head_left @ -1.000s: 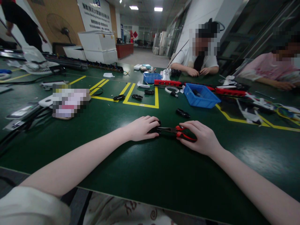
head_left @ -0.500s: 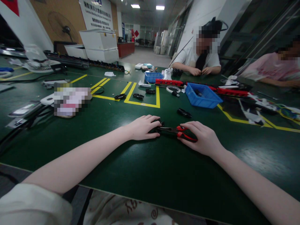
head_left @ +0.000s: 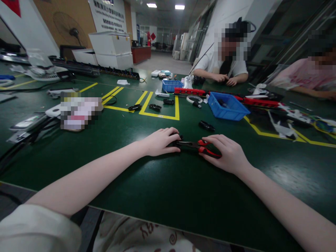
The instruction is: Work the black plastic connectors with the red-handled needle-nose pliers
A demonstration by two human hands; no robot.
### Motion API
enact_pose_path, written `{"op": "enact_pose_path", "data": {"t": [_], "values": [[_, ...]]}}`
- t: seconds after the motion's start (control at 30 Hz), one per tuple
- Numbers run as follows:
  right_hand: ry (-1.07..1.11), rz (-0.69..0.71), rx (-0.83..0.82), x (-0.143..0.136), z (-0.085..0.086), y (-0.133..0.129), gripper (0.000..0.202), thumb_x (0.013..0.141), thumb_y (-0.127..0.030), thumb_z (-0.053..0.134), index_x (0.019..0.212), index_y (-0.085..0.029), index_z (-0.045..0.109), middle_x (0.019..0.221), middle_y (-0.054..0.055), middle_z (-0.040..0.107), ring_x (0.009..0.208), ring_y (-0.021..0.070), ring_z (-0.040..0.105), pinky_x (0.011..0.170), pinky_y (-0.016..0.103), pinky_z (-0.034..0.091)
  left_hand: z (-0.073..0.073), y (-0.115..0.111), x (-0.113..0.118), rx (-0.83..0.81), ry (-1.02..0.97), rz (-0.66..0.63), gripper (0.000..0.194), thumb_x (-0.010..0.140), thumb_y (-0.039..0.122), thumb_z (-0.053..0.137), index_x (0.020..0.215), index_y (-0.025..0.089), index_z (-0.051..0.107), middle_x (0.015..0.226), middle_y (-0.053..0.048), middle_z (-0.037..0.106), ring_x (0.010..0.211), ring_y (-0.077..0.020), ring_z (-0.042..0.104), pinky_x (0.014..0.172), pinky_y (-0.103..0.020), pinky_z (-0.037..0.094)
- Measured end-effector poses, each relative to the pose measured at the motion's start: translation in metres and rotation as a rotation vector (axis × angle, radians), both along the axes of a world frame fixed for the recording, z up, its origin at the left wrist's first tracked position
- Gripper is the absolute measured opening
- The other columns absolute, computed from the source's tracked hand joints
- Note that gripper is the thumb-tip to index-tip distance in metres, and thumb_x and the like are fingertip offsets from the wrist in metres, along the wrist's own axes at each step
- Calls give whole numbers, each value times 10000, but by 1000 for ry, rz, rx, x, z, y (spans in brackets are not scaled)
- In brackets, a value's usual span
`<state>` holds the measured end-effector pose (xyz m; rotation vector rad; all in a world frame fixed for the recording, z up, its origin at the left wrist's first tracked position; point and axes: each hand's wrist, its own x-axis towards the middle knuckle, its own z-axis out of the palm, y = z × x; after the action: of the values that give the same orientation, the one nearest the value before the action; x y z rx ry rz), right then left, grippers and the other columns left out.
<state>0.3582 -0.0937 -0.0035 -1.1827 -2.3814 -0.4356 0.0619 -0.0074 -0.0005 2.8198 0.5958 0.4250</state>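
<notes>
My right hand [head_left: 228, 154] is closed round the red and black handles of a pair of long-nose pliers [head_left: 193, 144], whose jaws point left. My left hand [head_left: 163, 141] rests low over the green table with its fingers curled on a small black part [head_left: 179, 138]. Most of that part is hidden beneath the fingers. The pliers' tips meet it at my left fingertips; whether they grip it cannot be seen. Beyond my hands lies another black part [head_left: 206, 126].
Several black parts [head_left: 155, 107] lie around a yellow tape outline [head_left: 160, 116]. A blue bin [head_left: 229, 111], a second blue bin [head_left: 172, 85] and red strips [head_left: 189, 91] stand farther back. At left are a phone [head_left: 81, 113] and cables [head_left: 31, 134]. Two people sit across at right.
My left fingers have shifted slightly on the black part. The pliers stay in my right hand at nearly the same spot. A co-worker's hands across the table have moved a little.
</notes>
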Motion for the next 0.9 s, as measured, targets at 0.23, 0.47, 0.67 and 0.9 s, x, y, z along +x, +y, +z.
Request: {"op": "enact_pose_path", "data": {"t": [0.23, 0.47, 0.67, 0.9], "values": [[-13, -3, 29, 0, -1, 0, 421, 872, -412, 701, 1225, -201, 606, 1121, 123, 714, 959, 274, 681, 770, 408, 533, -2, 3, -1, -36, -20, -10, 426, 979, 510, 569, 1255, 187, 601, 1344, -125, 543, 1154, -264, 585, 996, -421, 494], [-61, 6, 45, 0, 0, 1, 460, 885, -394, 679, 1278, -171, 590, 1148, 148, 706, 1016, 304, 668, 836, 453, 516, 0, 4, -1, -79, -38, 0, 437, 953, 548, 591, 1198, 189, 637, 1276, -109, 567, 1073, -245, 601, 922, -391, 514], [-98, 33, -20, 0, -1, 3, 477, 908, -411, 651, 1294, -142, 570, 1165, 161, 687, 1016, 283, 660, 841, 429, 555, 0, 3, -1, -15, -29, -8, 459, 912, 575, 637, 1153, 185, 663, 1255, -109, 576, 1023, -234, 608, 860, -369, 530], [-70, 27, -70, 1, 1, 2, 469, 907, -442, 641, 1290, -177, 586, 1174, 148, 695, 1022, 291, 667, 837, 451, 555, -3, 1, 1, 111, -14, -57, 406, 946, 518, 618, 1157, 174, 661, 1453, -146, 524, 1294, -299, 541, 1010, -438, 515]]}}
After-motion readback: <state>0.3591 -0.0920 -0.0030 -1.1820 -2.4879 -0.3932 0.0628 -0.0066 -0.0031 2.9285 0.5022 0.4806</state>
